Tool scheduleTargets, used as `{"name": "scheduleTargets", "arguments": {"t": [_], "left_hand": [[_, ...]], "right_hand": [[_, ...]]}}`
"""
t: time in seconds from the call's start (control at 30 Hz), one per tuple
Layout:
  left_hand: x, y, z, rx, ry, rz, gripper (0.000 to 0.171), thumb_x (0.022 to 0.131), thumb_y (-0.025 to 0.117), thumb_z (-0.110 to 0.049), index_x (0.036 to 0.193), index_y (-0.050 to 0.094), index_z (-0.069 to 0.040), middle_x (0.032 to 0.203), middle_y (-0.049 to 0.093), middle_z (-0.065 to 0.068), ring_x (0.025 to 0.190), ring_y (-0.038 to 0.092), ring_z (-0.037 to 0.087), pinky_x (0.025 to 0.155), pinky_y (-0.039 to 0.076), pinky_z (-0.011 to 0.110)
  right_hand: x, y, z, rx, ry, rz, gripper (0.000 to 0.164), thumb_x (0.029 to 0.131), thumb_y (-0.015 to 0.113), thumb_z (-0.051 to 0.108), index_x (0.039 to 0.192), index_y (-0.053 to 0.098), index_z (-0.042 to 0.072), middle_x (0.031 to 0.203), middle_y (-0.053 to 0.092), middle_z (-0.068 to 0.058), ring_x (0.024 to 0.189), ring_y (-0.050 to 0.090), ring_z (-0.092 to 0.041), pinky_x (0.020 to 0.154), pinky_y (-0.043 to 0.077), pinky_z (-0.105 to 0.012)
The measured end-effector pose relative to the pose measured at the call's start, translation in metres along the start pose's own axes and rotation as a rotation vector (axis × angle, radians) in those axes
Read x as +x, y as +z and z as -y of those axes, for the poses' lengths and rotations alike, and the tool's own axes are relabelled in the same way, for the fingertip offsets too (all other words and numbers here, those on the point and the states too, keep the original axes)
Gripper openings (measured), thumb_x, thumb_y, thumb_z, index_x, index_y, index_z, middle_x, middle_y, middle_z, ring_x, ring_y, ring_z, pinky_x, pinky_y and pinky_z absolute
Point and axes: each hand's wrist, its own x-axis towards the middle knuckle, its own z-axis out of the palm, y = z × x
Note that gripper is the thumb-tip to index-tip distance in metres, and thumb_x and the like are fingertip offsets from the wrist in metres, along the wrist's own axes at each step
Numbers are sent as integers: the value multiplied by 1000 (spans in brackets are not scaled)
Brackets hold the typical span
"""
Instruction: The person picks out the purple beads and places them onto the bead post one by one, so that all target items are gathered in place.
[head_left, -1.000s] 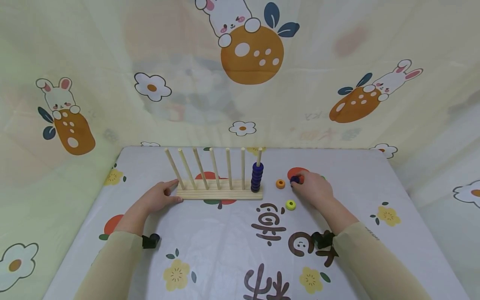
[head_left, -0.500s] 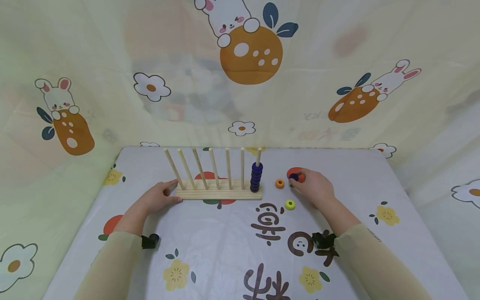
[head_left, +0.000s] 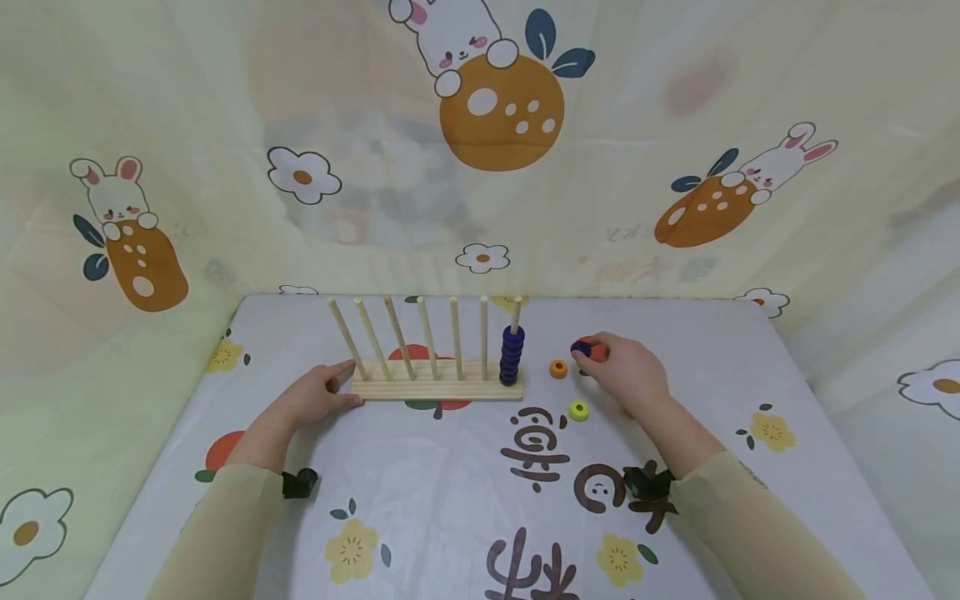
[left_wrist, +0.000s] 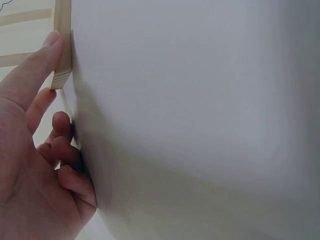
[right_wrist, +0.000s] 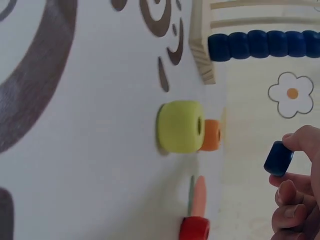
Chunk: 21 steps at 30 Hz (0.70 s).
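A wooden peg rack (head_left: 438, 388) with several upright pegs stands on the table. On its rightmost peg sits a stack of dark blue beads (head_left: 512, 357), the top of the peg bare above them. My left hand (head_left: 318, 395) grips the rack's left end, thumb at the front edge (left_wrist: 61, 60) and index finger behind. To the right of the rack my right hand (head_left: 628, 372) pinches one blue bead (right_wrist: 278, 159) between thumb and fingertip, clear of the table. An orange bead (head_left: 558, 369) and a yellow-green bead (head_left: 578, 410) lie between that hand and the rack.
A red bead (right_wrist: 195, 228) lies on the table in the right wrist view, hidden in the head view by the right hand. The white patterned tablecloth (head_left: 435, 483) runs back to a printed curtain (head_left: 390, 217). Black wrist cameras sit on both wrists.
My right hand has moved slightly up and to the left, carrying the blue bead. The left hand keeps its grip on the rack, and the loose beads stay where they were.
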Motion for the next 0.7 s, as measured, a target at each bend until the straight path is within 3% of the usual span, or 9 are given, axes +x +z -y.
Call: {"name": "scheduleTargets", "arguments": {"t": [0.2,0.53,0.7], "left_hand": [[0,-1,0,0,5,1,81,89,75,-38,155,35,-12,90,42,9,84,42,23,71,33,38],[1,0,3,3,7,-2,82,88,75,-39,154,36,-12,89,43,9,82,42,23,69,33,37],[0,0,1,-8,2,2,82,87,76,-39,154,36,-13,89,43,9,83,42,23,70,33,37]], "right_hand": [[-6,-8,10,20,-26,-23,56,94,58,52,129,62,9,110,66,-16,93,57,-32,68,45,-39],[-14,-19,25,19,-45,-58,57,94,57,55,129,62,10,107,67,-14,91,58,-31,72,47,-41],[-18,-26,34,63,-62,-90,54,94,60,53,127,62,11,94,68,-9,82,57,-27,66,44,-37]]}}
